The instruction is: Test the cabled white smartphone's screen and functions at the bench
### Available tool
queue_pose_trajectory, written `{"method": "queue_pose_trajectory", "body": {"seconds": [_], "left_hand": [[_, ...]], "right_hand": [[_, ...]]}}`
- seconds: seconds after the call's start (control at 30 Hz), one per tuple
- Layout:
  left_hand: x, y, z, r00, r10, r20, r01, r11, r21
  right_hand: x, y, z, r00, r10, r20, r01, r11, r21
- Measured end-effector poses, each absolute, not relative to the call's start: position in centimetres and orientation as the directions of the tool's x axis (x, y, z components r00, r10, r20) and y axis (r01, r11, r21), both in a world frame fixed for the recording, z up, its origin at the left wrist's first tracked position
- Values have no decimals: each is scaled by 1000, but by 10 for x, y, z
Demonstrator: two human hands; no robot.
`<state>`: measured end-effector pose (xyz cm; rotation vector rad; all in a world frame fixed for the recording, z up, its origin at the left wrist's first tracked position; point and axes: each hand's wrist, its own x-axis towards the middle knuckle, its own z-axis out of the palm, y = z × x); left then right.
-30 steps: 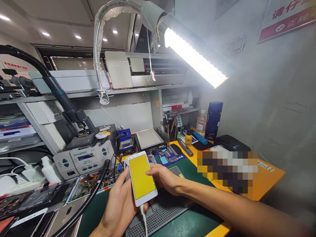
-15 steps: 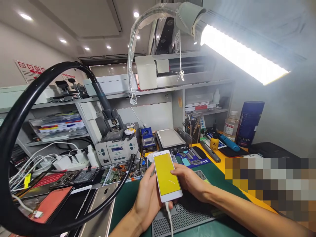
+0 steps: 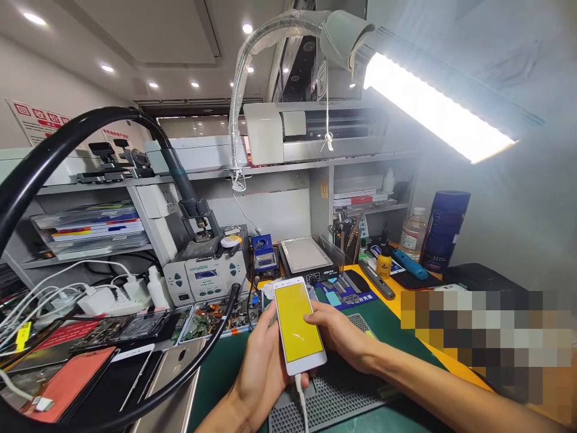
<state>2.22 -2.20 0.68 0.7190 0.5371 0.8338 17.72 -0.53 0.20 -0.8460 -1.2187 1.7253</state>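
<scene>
A white smartphone [image 3: 299, 328] with a plain yellow screen is held upright, tilted toward me, above the bench. My left hand [image 3: 264, 367] wraps round its left side and back, fingers partly hidden behind it. On the right edge, my right hand [image 3: 340, 331] grips the phone, its thumb lying over the screen; its other fingers are hidden behind. A white cable [image 3: 302, 400] is plugged into the phone's bottom end and runs down toward me. Beneath lies a grey perforated mat [image 3: 333, 403] on a green work mat [image 3: 383, 415].
At left are several phones, a salmon-coloured one [image 3: 76, 385] among them, and a tray of circuit parts [image 3: 211, 325]. Behind stands a soldering station [image 3: 205, 279]. A black hose [image 3: 58, 156] arches across the left; a bright lamp [image 3: 433, 108] hangs overhead. A yellow bottle [image 3: 383, 264] stands at right.
The whole view has shifted slightly, so the scene sits a little further left. Both hands keep the same hold on the phone, and the yellow screen looks the same.
</scene>
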Motion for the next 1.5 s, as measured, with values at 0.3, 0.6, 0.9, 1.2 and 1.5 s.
{"method": "queue_pose_trajectory", "body": {"seconds": [0.3, 0.6, 0.9, 1.2, 1.5], "left_hand": [[21, -21, 4, 580, 799, -161, -441, 474, 762], [21, -23, 5, 573, 803, -163, -440, 469, 765], [23, -22, 5, 566, 807, -169, -440, 469, 766], [20, -21, 1, 543, 818, -190, -403, 452, 796], [23, -23, 4, 549, 820, -162, -428, 443, 788]], "right_hand": [[178, -5, 3, -389, 920, -45, -65, -76, -995], [179, -5, -1, -385, 922, -30, -26, -44, -999], [178, -7, 1, -410, 911, -42, -27, -58, -998], [174, -13, -4, -375, 923, 85, -26, 81, -996], [182, -9, 0, -383, 923, -22, -142, -83, -986]]}}
